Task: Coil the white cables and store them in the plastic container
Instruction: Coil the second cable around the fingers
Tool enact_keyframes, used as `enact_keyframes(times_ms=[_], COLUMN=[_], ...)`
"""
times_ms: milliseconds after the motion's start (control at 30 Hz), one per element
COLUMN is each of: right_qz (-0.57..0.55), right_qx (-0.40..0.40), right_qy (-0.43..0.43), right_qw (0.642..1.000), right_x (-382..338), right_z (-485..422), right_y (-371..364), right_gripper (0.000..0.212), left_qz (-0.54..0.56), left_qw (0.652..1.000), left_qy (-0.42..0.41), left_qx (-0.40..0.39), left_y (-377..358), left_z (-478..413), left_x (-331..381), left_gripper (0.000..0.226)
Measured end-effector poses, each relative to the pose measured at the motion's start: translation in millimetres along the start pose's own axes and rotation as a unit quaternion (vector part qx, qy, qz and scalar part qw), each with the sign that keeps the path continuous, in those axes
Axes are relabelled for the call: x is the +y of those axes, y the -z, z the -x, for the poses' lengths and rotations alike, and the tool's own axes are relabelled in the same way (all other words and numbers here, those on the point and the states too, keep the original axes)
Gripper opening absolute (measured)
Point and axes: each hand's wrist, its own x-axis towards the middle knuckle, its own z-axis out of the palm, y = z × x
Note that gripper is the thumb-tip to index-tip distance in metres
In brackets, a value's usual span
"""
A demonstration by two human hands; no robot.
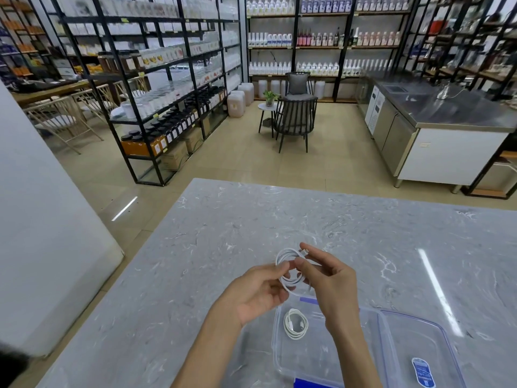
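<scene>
White cable point(288, 284), wound into a small round loop of a few turns, hangs between my two hands above the grey marbled table point(223, 233), just beyond the far edge of the plastic container point(275, 345).

Far to my left stands a white pillar point(42, 219), and behind it run black shelves point(167, 79) full of bottles and jars. Nearer in, my left hand point(256, 292) comes up from below with the palm turned toward me. Its fingers are curled, and thumb and forefinger pinch the left side of the loop. Across the coil, my right hand point(333, 281) grips the other side. Its thumb and curled fingers close on the strands, and the forefinger reaches up to the plug point(305, 251) at the top of the loop, touching it.

Below my wrists the clear container sits open on the table, with a blue latch point(309, 300) on its far edge. Inside it, near the far left corner, a second cable point(286, 326) lies flat in a tight coil, its ends tucked within the ring.

Just beside the container on the right lies its clear lid point(419, 340), flat on the table and touching or nearly touching the box. It carries a blue and white sticker point(423, 372). Far off to the right stands a steel counter point(447, 107).
</scene>
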Motion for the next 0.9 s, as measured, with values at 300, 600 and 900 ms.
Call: enact_keyframes(times_ms=[300, 600, 900], right_qz=[-0.058, -0.011, -0.006], right_qx=[-0.003, 0.051, 0.041], right_qy=[-0.058, -0.069, -0.001], right_qw=[0.997, 0.996, 0.999], right_x=[1, 14, 12], right_z=[-1, -3, 5], right_y=[8, 5, -2], right_gripper=[0.027, 0.025, 0.028], left_qz=[0.212, -0.289, -0.299], left_qw=[0.974, 0.813, 0.866], left_qy=[0.037, -0.438, -0.343], left_qx=[0.071, 0.252, 0.208], left_y=[10, 7, -5], left_z=[-10, -5, 3], left_x=[-8, -16, -21], left_gripper=[0.014, 0.035, 0.016])
